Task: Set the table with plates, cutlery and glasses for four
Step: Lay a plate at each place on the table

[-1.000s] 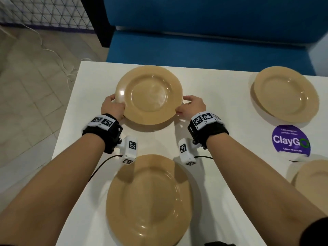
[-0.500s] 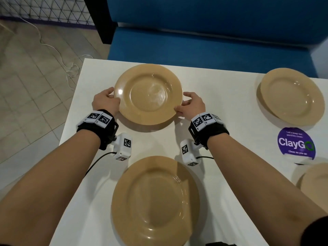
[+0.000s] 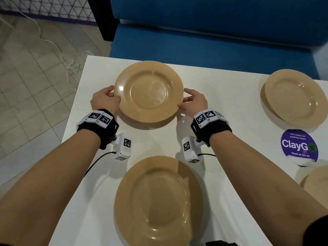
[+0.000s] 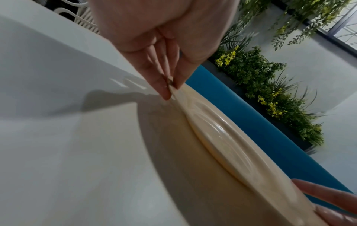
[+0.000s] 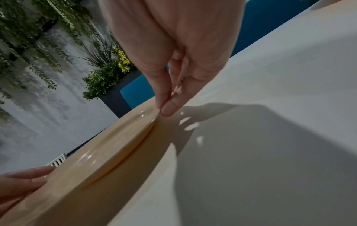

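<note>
Several tan plates lie on the white table (image 3: 221, 96). The far-left plate (image 3: 149, 91) sits flat near the table's far edge. My left hand (image 3: 104, 100) pinches its left rim and my right hand (image 3: 193, 102) pinches its right rim. In the left wrist view the left hand (image 4: 170, 88) has thumb and fingers closed on the plate (image 4: 222, 137) edge. The right wrist view shows the right hand (image 5: 163, 107) pinching the plate (image 5: 108, 152) the same way. A second plate (image 3: 158, 201) lies between my forearms. No cutlery or glasses are in view.
A third plate (image 3: 294, 98) sits at the far right and a fourth plate (image 3: 317, 180) shows at the right edge. A purple ClayGo sticker (image 3: 299, 145) lies between them. A blue bench (image 3: 204, 50) runs behind the table, and tiled floor (image 3: 32, 86) lies to the left.
Both hands have slid along the far-left plate's rim from its near side up to its left and right sides. The plate has stayed about where it was.
</note>
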### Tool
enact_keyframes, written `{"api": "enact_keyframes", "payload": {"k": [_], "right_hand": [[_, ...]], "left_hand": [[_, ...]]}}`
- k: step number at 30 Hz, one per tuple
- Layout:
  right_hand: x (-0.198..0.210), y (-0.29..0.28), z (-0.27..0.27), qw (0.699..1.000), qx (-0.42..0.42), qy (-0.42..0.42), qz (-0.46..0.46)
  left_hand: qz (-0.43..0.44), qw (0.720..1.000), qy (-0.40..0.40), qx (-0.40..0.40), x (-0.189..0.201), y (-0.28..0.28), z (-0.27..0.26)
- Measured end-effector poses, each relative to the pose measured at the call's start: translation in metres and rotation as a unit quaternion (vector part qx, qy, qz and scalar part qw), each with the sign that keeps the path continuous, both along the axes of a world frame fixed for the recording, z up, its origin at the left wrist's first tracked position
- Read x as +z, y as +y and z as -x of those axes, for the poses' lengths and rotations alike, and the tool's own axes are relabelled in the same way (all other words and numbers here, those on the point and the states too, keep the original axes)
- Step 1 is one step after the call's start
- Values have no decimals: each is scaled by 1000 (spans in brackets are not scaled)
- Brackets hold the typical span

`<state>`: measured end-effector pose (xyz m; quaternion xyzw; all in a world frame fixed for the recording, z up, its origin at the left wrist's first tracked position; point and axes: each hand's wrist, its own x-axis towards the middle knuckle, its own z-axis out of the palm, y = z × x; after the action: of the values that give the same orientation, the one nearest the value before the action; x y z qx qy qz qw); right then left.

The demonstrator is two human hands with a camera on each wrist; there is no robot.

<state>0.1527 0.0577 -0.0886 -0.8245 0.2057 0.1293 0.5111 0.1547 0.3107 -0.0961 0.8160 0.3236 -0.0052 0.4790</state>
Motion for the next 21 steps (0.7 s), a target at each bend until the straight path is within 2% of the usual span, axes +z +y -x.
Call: {"api": "enact_keyframes", "payload": {"k": [5,12,16,21], "right_hand": [[0,9,-1,1000,-1,8,5],[6,14,10,996,-71,23,-42],[15,10,28,998,-66,12,-21],[23,4,60,998,-56,13,-27]], "left_hand": [[-4,1000,8,3,4,7,-2],[23,1000,16,-8,7,10,6],[20,999,22,-38,14,10,15],[6,999,16,-30,27,11,43]]}}
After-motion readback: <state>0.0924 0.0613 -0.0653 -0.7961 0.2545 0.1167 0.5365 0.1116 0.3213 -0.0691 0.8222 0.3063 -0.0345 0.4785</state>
